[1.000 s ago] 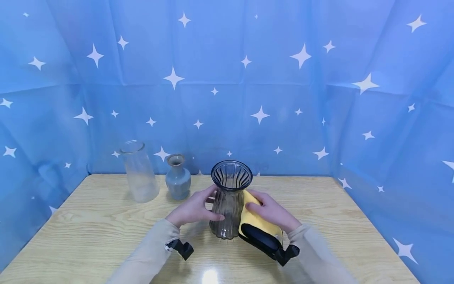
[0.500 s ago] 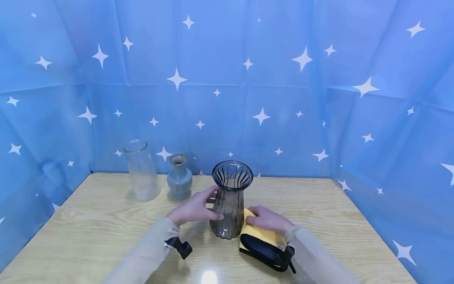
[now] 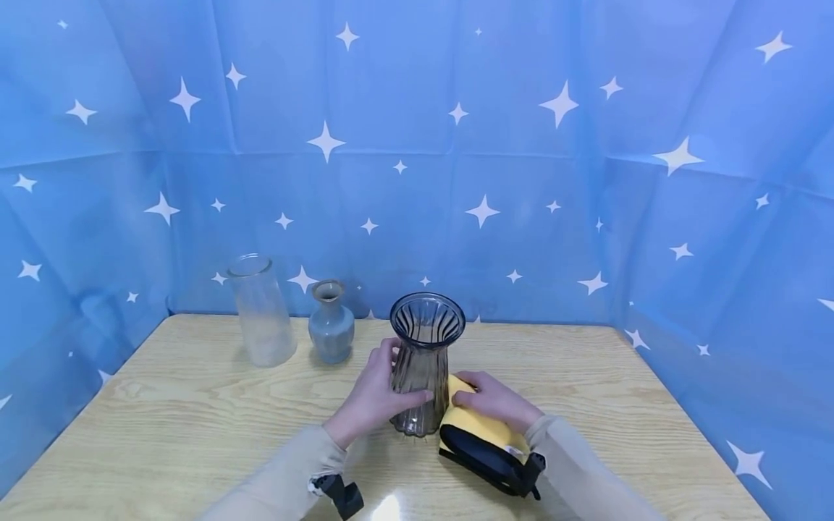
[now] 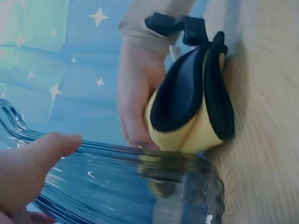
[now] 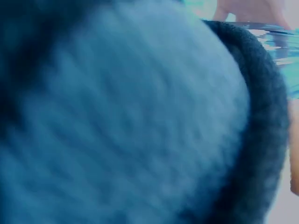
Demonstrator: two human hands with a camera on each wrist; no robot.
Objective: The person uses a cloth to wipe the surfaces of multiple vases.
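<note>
A fluted grey glass vase (image 3: 422, 376) with a flared rim stands upright on the table, mid-view. My left hand (image 3: 373, 396) grips its left side, thumb across the front and fingers partly hidden behind; in the left wrist view the thumb (image 4: 56, 145) lies along the glass. On the other side, my right hand (image 3: 494, 399) holds a folded yellow cloth (image 3: 483, 428) with black edging and a grey inner face, against or very near the vase's lower right. The cloth's blurred grey face (image 5: 140, 116) fills most of the right wrist view.
A clear, frosted-looking glass vase (image 3: 263, 318) and a small blue-grey vase (image 3: 331, 329) with a narrow neck stand at the back left of the wooden table (image 3: 163, 427). Blue cloth walls (image 3: 417, 94) with white stars enclose the back and sides.
My right hand and the cloth have slid down the vase's right side, toward me. My left hand has shifted right, its thumb reaching farther across the glass. The vase stays in place.
</note>
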